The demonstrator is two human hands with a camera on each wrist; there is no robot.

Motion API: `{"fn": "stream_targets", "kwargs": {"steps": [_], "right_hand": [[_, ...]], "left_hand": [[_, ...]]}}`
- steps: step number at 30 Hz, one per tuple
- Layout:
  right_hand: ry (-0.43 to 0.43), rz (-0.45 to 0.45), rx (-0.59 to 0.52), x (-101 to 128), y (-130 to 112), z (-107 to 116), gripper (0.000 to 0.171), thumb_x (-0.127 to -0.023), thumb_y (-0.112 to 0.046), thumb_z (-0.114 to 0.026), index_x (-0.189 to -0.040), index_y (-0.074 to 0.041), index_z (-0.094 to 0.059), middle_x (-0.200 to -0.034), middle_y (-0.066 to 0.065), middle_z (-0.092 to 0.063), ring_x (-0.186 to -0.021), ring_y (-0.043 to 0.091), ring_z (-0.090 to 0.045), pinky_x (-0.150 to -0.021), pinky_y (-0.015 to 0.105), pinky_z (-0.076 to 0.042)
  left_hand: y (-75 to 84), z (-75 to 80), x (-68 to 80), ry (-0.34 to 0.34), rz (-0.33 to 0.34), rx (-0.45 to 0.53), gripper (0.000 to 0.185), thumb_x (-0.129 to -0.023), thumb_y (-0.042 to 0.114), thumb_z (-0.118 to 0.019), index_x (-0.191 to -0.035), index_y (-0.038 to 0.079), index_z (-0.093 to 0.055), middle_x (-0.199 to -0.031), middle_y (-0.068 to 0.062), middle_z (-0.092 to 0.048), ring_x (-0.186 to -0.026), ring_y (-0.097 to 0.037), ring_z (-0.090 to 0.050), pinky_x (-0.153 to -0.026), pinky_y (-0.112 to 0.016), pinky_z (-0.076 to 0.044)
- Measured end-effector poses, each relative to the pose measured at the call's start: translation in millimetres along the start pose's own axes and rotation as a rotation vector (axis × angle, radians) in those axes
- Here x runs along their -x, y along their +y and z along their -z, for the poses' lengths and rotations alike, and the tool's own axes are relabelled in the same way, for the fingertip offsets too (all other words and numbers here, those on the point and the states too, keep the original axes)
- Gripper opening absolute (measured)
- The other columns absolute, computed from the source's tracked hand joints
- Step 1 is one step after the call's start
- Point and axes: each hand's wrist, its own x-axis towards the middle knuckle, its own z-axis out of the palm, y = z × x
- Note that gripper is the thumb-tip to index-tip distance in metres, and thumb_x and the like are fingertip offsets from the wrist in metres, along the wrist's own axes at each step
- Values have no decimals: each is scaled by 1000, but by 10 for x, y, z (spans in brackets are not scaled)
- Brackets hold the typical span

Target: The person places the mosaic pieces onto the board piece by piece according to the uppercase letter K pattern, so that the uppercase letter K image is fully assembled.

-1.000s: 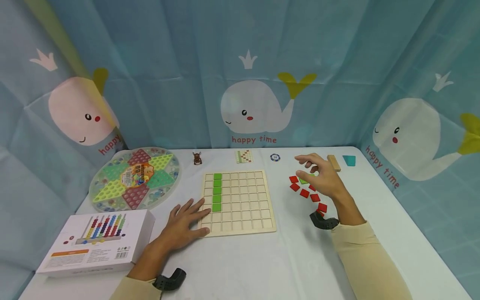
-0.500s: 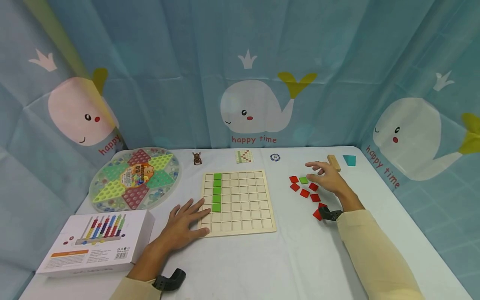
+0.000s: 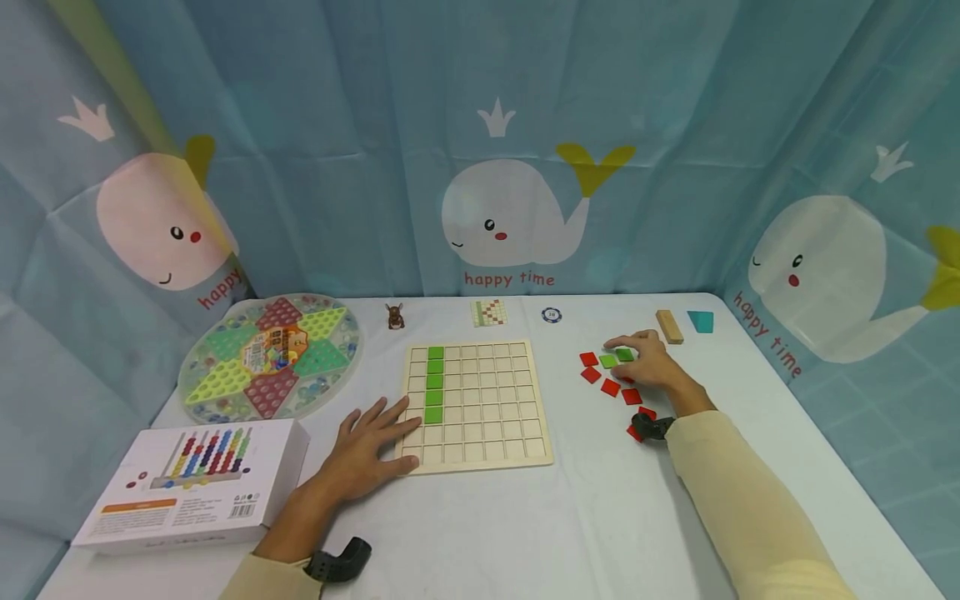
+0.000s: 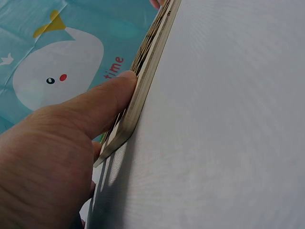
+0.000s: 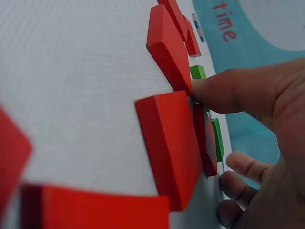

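Note:
My left hand (image 3: 367,446) rests on the left edge of a wooden grid board (image 3: 487,408), fingers spread. In the left wrist view, the thumb (image 4: 107,100) lies against the board's edge (image 4: 145,90). Several green tiles (image 3: 434,382) sit in the board's second column, running down from the top. On the right, my right hand (image 3: 651,362) reaches over two loose green tiles (image 3: 607,361), thumb and index finger apart on either side of them. In the right wrist view, the thumb tip (image 5: 202,90) is right at the red tiles (image 5: 171,148); the index finger is hidden.
Several loose red tiles (image 3: 611,387) lie around the right hand. Behind stand a wooden block (image 3: 669,327), a teal piece (image 3: 701,322), a chip (image 3: 551,315), a small pattern card (image 3: 489,313) and an animal figurine (image 3: 395,316). A round game board (image 3: 273,358) and box (image 3: 195,483) are at left.
My right hand first drew back to the right, then came forward and lower over the green tiles. A second green tile has come into view beneath it. The left hand stays put.

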Motion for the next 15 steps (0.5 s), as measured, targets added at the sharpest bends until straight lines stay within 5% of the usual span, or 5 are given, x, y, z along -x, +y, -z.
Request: {"fn": "stream_targets", "kwargs": {"steps": [5,15], "right_hand": [[-2,-32,30,-35,-27,-12,35,-85,-18,-70,-120,-15,-68,-144,29,-22,-129,50,-23,-97,68,-29],[101,-4,-76,112,-92,54,34,-92,-16,-64,-125,-9,-60,-131,23,-43,-110,42,-43,-89,55,-44]], "left_hand": [[-4,17,-8,15,-12,-14,61,-83,46,-71,-134,15,-61,-151,-8,-37,-138,-42,-24,-104,-65,-7],[-11,6,7,-1,-2,-7,62,-83,47,-72,-134,15,-60,-151,-7,-36,-139,-41,-23,-104,-64,-7]]}}
